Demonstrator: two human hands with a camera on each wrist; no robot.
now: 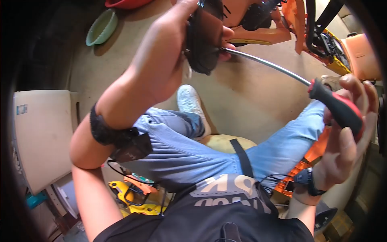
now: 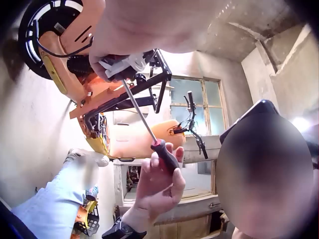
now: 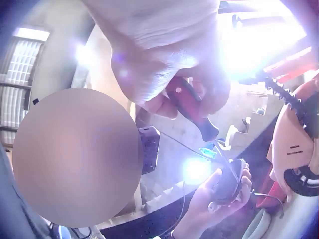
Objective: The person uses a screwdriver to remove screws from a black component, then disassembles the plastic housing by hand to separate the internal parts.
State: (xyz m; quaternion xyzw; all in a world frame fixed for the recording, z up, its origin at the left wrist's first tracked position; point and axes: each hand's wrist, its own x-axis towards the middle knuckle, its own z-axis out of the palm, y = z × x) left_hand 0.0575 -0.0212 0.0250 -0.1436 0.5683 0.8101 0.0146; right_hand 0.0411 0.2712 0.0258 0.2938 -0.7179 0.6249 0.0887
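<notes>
A screwdriver [image 1: 338, 105] with a red and black handle is gripped in my right hand [image 1: 336, 161], its long metal shaft pointing left. My left hand [image 1: 155, 60] holds up a glossy black rounded housing [image 1: 203, 36]; I cannot tell what kind of part it is. At the housing's edge, the shaft's tip overlaps it in the head view. In the right wrist view, the screwdriver [image 3: 192, 107] points down at the dark oval housing [image 3: 227, 186], with left-hand fingers around it. The left wrist view shows a pale side of the part [image 2: 132, 64], partly covered by the left hand.
A partly dismantled orange scooter [image 1: 262, 36] stands ahead, its handlebar [image 2: 192, 119] and wheel [image 2: 32, 45] showing. On the floor are a pale green bowl [image 1: 101, 27] and a red basin [image 1: 127, 3]. A white panel-like box [image 1: 44, 137] and yellow parts [image 1: 121, 191] are at the left.
</notes>
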